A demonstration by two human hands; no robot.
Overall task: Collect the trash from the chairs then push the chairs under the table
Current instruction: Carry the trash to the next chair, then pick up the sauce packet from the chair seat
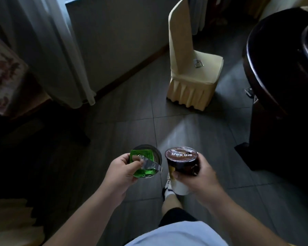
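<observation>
Two hands full right now. My left hand (122, 170) grips a clear cup (154, 155) with a green wrapper (142, 172) pinched against it, fingers curled round both. My right hand (196, 174) holds a dark brown lidded cup (182, 161), thumb and fingers wrapped round its side. Up ahead a cream-covered chair (194, 68) stands apart from the dark table (277, 68) on the right, with one small silvery wrapper (198, 63) lying on its seat.

A dark tiled floor (132, 110) carries 1 cream-covered chair (192, 68), standing near the dark surface (267, 71). A small silvery wrapper (198, 63) lies on the chair's seat.
</observation>
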